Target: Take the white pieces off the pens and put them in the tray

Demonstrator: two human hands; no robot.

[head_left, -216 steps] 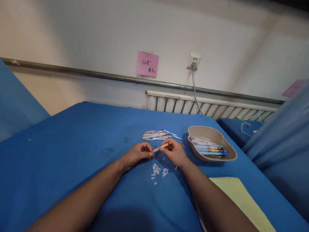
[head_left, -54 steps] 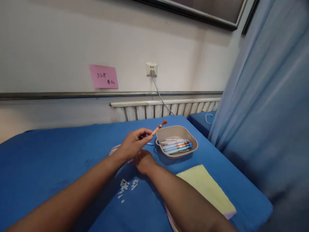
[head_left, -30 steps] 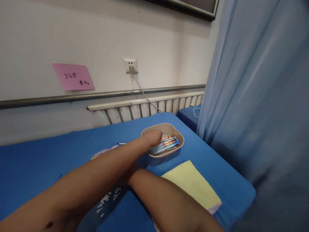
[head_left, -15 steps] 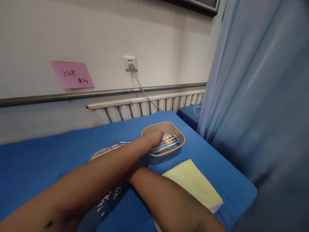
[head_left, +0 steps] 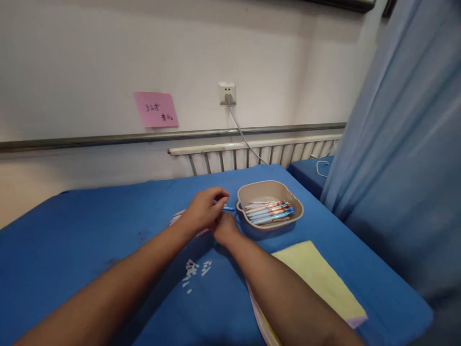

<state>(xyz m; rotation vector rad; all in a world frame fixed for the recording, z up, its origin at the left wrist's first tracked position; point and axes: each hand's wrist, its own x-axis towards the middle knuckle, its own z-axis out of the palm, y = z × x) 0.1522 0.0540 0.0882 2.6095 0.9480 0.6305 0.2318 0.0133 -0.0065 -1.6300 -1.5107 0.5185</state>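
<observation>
My left hand [head_left: 204, 210] hovers over a loose pile of pens [head_left: 177, 216] on the blue cloth, its fingers curled. The end of a blue pen [head_left: 228, 208] sticks out from under its fingertips. My right hand [head_left: 225, 228] rests on the cloth just behind and below the left one, with its fingers hidden. A beige tray [head_left: 250, 192] holding several blue and orange pens [head_left: 269, 212] stands right beside both hands. Small white pieces [head_left: 194, 272] lie scattered on the cloth near my forearms.
A yellow cloth [head_left: 317, 281] lies at the near right under my right forearm. A blue curtain [head_left: 403, 144] hangs at the right edge of the table. Behind the table are a radiator [head_left: 252, 156], a wall socket with a cable [head_left: 227, 93] and a pink note [head_left: 156, 109].
My left hand has pulled back from inside the tray to the pile of pens on the left. The orange pen it held earlier is no longer in it. The view has swung left.
</observation>
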